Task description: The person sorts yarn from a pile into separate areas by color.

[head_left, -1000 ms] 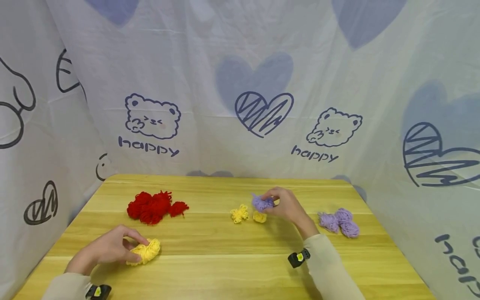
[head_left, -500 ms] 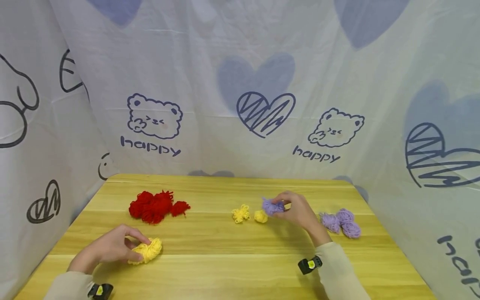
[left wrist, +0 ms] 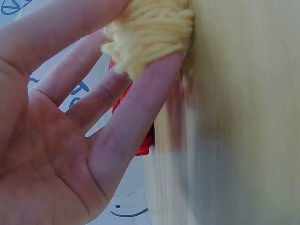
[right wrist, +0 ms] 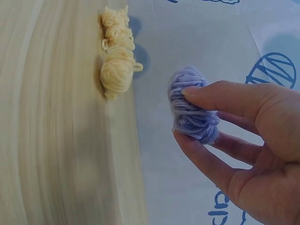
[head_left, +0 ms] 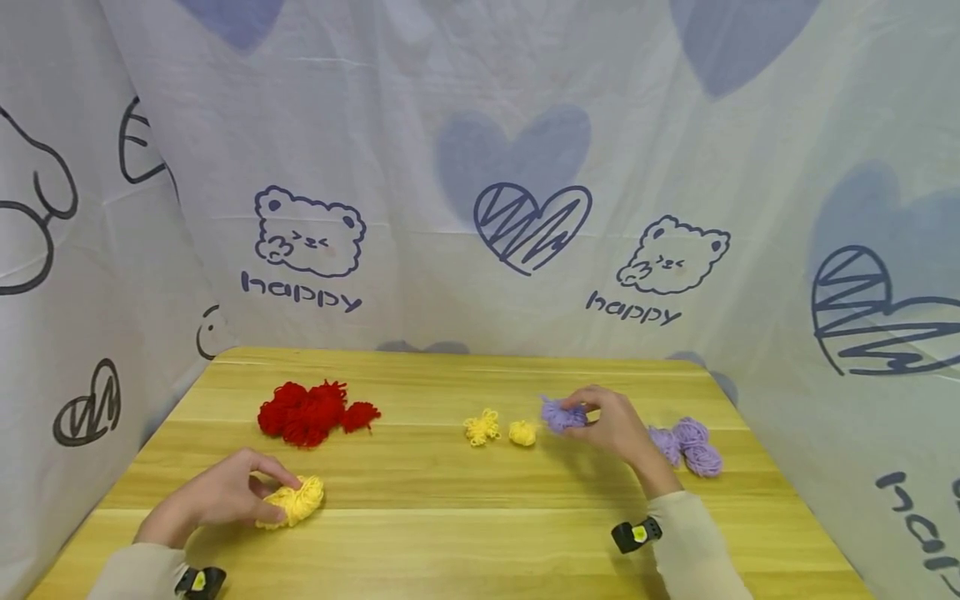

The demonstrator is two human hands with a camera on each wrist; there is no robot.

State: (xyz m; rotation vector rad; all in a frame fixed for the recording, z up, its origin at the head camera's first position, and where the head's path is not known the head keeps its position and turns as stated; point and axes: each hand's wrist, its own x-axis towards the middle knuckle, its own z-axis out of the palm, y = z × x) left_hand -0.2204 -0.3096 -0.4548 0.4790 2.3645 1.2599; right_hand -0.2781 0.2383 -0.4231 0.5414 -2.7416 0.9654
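At the front left of the table, my left hand (head_left: 217, 496) holds a yellow yarn ball (head_left: 298, 500) between thumb and fingers; the left wrist view shows its wound strands (left wrist: 152, 35) close to the wood. My right hand (head_left: 611, 425) pinches a purple yarn ball (head_left: 562, 414), which the right wrist view shows raised off the tabletop. Left of that hand lie a small yellow yarn ball (head_left: 522, 432) and a loopy yellow yarn bundle (head_left: 482, 427). Beyond the right wrist sits a cluster of purple yarn balls (head_left: 696, 450), partly covered by the hand.
A heap of red yarn balls (head_left: 303, 414) lies at the back left, with a smaller red piece (head_left: 361, 417) at its right side. The wooden table (head_left: 420, 542) ends at a printed cloth backdrop (head_left: 420, 250) behind and on both sides.
My right hand has carried the purple yarn ball rightward, away from above the small yellow ball, toward the purple cluster. The left hand keeps its hold on the yellow ball.
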